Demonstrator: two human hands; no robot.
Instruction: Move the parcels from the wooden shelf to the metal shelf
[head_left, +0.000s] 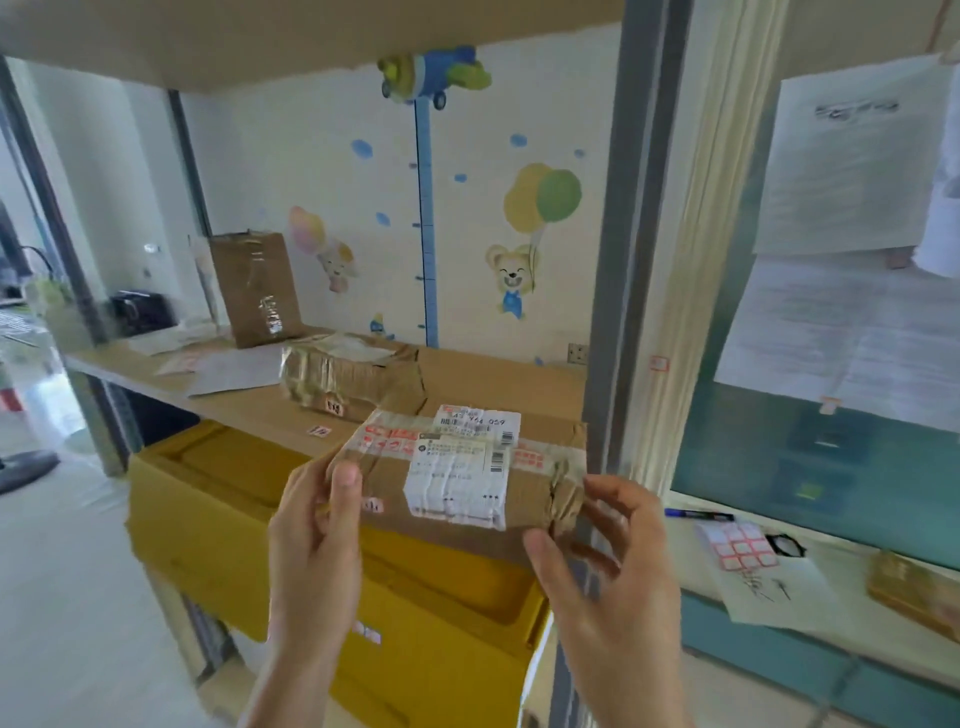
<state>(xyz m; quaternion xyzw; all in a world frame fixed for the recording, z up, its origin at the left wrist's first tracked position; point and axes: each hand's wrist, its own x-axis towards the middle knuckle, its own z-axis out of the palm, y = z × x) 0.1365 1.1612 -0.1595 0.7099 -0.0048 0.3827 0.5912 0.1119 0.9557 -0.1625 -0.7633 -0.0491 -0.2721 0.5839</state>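
Both hands, left hand and right hand, fingers clasping the labelled parcel, appear mid-placement; next, slide it onto the metal shelf.

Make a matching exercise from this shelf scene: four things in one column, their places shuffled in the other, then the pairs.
Things:
1. labelled parcel
2. upright brown parcel
3. yellow box
4. blue pen

Places:
A. under the shelf board
B. on the counter at far right
C. held between left hand and right hand
D. standing at the back of the shelf

Pairs: 1-C, 2-D, 3-A, 4-B
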